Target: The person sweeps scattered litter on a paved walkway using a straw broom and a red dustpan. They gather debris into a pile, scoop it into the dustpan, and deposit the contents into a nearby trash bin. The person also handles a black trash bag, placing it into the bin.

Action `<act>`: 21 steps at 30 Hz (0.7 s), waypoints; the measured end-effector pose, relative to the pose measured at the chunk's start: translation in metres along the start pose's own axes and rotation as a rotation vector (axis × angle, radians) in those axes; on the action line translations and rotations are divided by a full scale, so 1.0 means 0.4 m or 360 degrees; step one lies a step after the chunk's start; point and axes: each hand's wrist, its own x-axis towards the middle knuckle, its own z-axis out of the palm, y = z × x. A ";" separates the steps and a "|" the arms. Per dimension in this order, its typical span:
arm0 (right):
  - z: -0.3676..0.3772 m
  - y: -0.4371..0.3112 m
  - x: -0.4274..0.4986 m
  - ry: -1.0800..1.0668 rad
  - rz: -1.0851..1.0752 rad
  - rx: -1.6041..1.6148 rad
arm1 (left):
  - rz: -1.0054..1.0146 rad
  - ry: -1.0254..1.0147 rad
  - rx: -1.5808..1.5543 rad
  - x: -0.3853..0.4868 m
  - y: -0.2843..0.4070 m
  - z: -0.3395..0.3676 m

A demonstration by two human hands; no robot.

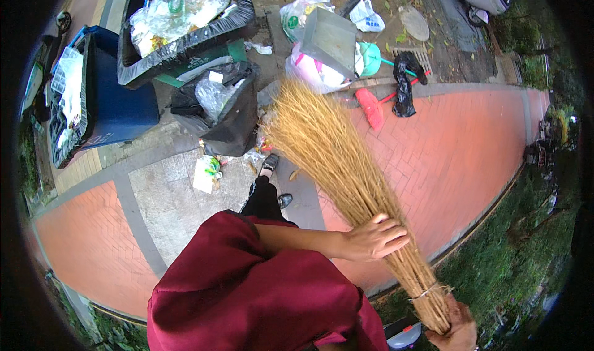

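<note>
A straw broom (pixel 334 156) slants from the lower right up toward the rubbish, its spread bristles foremost. My left hand (pixel 378 237) reaches across my body and grips the bundle partway along. Near the butt end, below a thin binding, my right hand (pixel 455 325) is closed around the stalks. The bristle tips overlap a white and pink plastic bag (pixel 308 70) in view; whether they touch it I cannot tell. Left of the tips sits a black rubbish bag (pixel 232 114) with clear plastic in its mouth. Small litter lies by my shoe (pixel 269 163).
A blue bin (pixel 118 91) and a green bin (pixel 218 56), piled with rubbish, stand at the left. A grey box-shaped container (pixel 329 42) rests among bags. Red (pixel 370 110) and teal (pixel 370 58) broom heads lie near the kerb. A white-green packet (pixel 206 172) is on the paving.
</note>
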 end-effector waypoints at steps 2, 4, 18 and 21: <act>-0.070 -0.028 0.025 0.0137 -0.0118 -0.0193 | -0.0014 0.0203 0.0164 0.061 -0.051 -0.059; -0.151 -0.083 0.068 0.0257 -0.0246 -0.0371 | -0.0001 0.0372 0.0270 0.118 -0.121 -0.120; -0.286 -0.597 0.921 0.0456 -0.0463 -0.0733 | -0.0805 0.0449 0.0999 0.033 -0.876 -0.480; -0.200 -0.671 1.034 0.0256 -0.0348 -0.0904 | -0.1176 0.0325 0.0948 -0.067 -0.942 -0.407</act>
